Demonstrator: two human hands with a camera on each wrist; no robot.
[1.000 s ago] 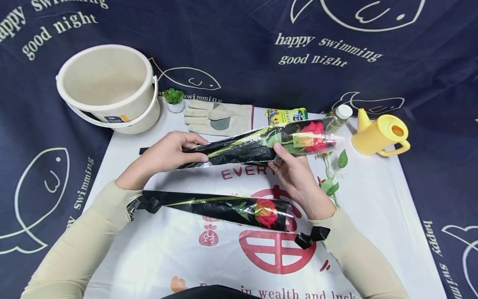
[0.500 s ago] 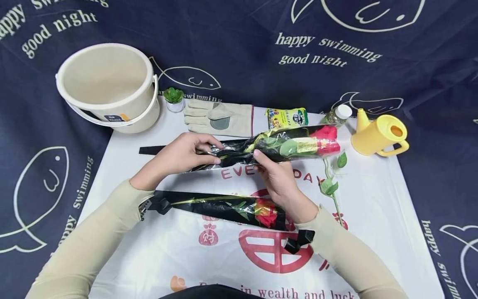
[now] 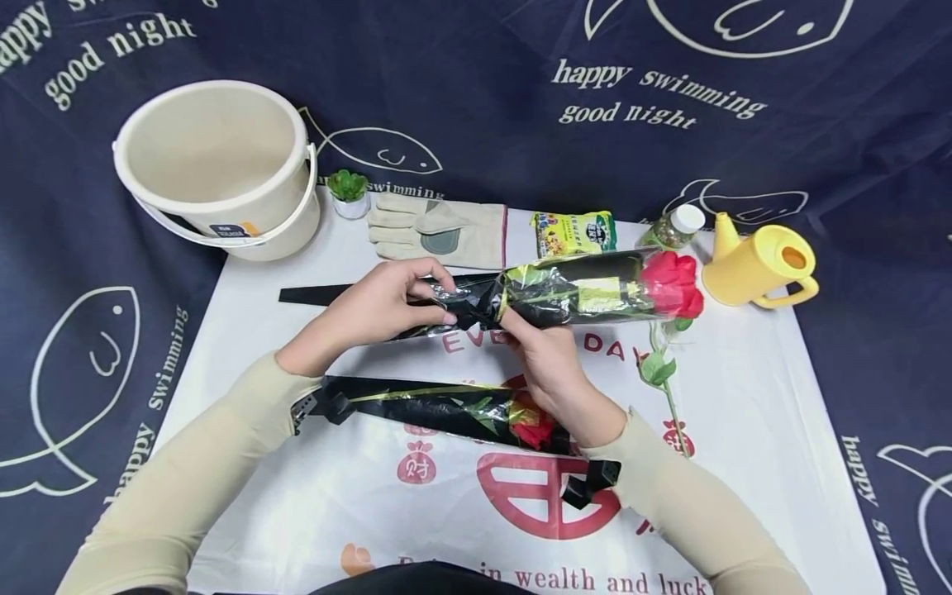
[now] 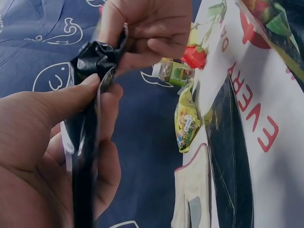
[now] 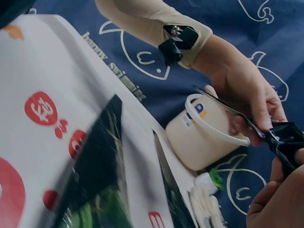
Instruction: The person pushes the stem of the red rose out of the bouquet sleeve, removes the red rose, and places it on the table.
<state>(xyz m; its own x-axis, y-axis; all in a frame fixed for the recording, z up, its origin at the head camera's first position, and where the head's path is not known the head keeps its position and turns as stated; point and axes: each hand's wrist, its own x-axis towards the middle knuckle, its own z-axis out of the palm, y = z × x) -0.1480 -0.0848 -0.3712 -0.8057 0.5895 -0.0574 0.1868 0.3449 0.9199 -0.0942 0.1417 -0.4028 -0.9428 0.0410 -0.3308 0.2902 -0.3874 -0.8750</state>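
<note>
Left hand, head view: the left hand point(image 3: 372, 306) pinches the narrow black end of the wrapped rose point(image 3: 565, 293), thumb over curled fingers.
Right hand, head view: the right hand point(image 3: 539, 355) pinches the same sleeve at its bunched middle, just beside the left fingertips.
Wrapped rose, head view: held just above the white printed mat point(image 3: 744, 413), red bloom pointing toward the yellow watering can point(image 3: 759, 264).
Second wrapped rose point(image 3: 446, 409): lying on the mat under the right wrist.
Far edge, head view: cream bucket point(image 3: 216, 165), small potted plant point(image 3: 347, 194), work glove point(image 3: 439, 231), green packet point(image 3: 574, 233), small bottle point(image 3: 675, 227); a loose leafy stem point(image 3: 664, 372) lies on the mat's right part.
Left wrist view: the left fingers point(image 4: 61, 99) are curled round the black sleeve, with the right hand gripping the crumpled part just above.
Right wrist view: the left hand clamps the sleeve tip in front of the bucket; the right fingers show only at the corner, at the crumpled black film.
</note>
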